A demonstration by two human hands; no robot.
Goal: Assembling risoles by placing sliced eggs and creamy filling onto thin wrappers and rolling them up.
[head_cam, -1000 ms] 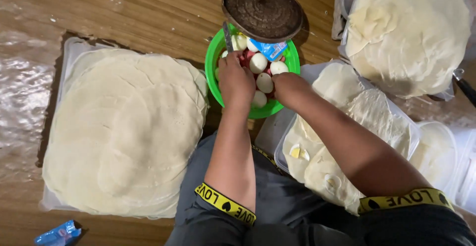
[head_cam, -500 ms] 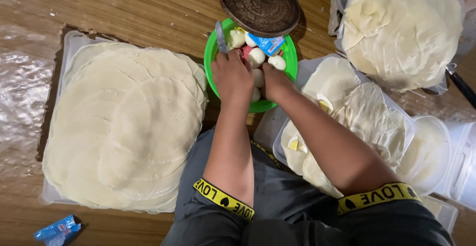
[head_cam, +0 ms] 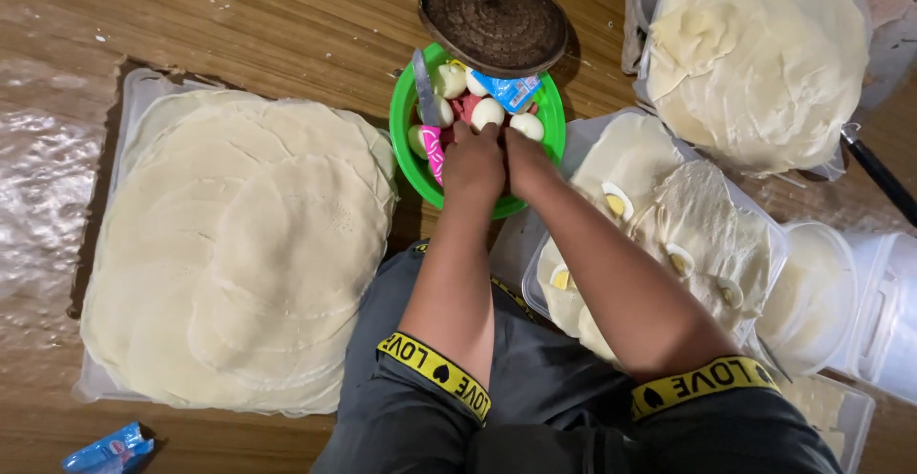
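Observation:
A green bowl (head_cam: pixel 402 161) on the wooden floor holds several peeled white eggs (head_cam: pixel 488 111), a knife with a pink handle (head_cam: pixel 434 149) and a blue packet (head_cam: pixel 507 89). My left hand (head_cam: pixel 473 163) and my right hand (head_cam: pixel 524 161) are side by side inside the bowl's near half. Their fingers curl down among the eggs and touch each other. What the fingers grip is hidden under the hands. The knife lies just left of my left hand.
A dark round pan (head_cam: pixel 494 17) sits past the bowl. A big stack of thin round wrappers (head_cam: pixel 239 245) lies at left, and another stack (head_cam: pixel 755 53) at upper right. A clear container (head_cam: pixel 669 235) holds wrappers with egg halves (head_cam: pixel 616 202). White tubs (head_cam: pixel 831 292) stand at right.
My two hands have drawn together at the near side of the bowl; the right hand moved left toward the left hand. The view has shifted slightly.

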